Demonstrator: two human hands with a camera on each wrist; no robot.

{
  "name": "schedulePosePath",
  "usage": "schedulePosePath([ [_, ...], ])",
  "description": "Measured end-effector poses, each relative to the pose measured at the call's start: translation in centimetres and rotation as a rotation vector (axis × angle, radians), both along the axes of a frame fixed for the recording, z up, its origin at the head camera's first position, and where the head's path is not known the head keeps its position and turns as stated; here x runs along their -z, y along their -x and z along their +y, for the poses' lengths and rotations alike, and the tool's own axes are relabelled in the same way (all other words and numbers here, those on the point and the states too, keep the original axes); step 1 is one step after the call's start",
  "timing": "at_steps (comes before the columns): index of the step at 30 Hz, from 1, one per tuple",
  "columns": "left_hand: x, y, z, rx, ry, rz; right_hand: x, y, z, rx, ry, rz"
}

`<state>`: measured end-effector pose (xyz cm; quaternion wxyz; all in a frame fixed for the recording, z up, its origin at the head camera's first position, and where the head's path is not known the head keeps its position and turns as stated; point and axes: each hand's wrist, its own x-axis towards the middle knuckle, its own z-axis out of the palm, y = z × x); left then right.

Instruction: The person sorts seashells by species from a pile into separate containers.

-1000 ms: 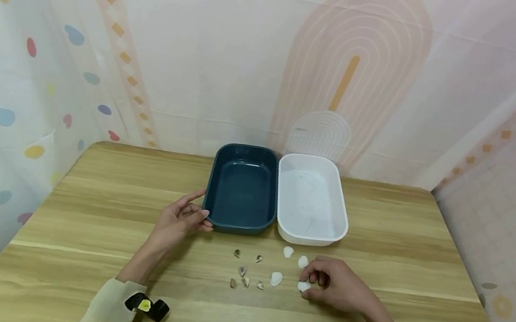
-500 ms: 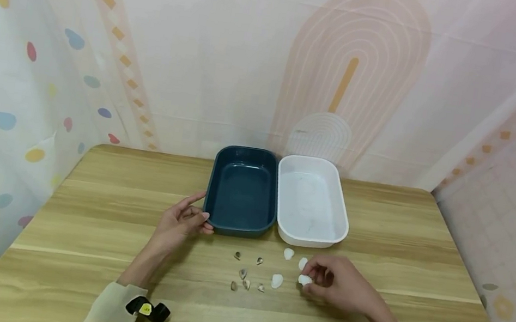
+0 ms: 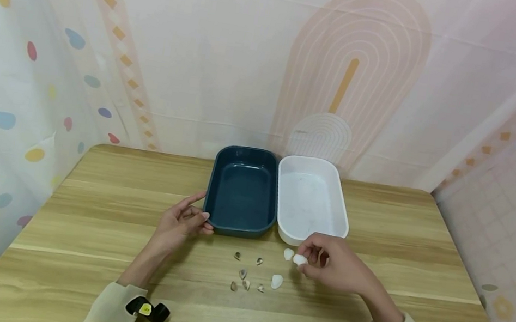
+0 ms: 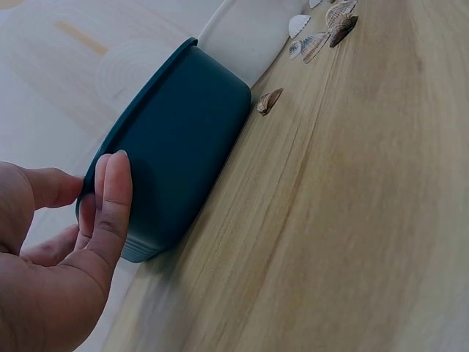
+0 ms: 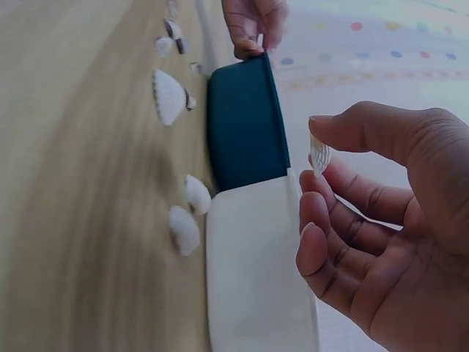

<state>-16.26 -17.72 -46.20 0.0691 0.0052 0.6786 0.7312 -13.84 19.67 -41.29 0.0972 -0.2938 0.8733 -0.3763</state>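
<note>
My right hand [image 3: 335,264] pinches a white seashell [image 3: 299,260] between thumb and forefinger. In the right wrist view the ribbed shell [image 5: 319,155] shows edge-on, raised above the table beside the white tray [image 5: 253,271]. My left hand [image 3: 174,229] grips the near left corner of the dark teal tray [image 3: 238,231]; the left wrist view shows thumb and fingers at its rim. On the table before the trays lie more white shells [image 3: 277,281], one of them hidden behind my right hand in the head view. Left of these are several small brownish shells [image 3: 243,274].
The white tray stands against the teal one's right side, both near the table's back edge. A patterned curtain [image 3: 233,58] hangs behind and at the sides. Bare wooden tabletop [image 3: 108,206] extends left and right of the trays.
My right hand has lifted the white shell off the table and carried it up and slightly left, toward the white tray's near edge. My left hand stays at the teal tray.
</note>
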Motion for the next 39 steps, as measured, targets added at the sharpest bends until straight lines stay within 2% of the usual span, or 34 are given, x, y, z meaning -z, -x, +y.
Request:
schedulePosePath([
  [17,-0.1,-0.1,0.0,0.013,0.001,0.02,-2.2,3.9,-2.4,0.014,0.011,0.094],
  [25,-0.1,-0.1,0.0,0.011,-0.001,0.011,-3.1,5.1,-3.6,0.021,-0.002,0.087],
  [39,0.0,-0.1,0.2,0.024,0.0,0.011,-3.5,7.4,-5.0,0.0,-0.015,0.116],
])
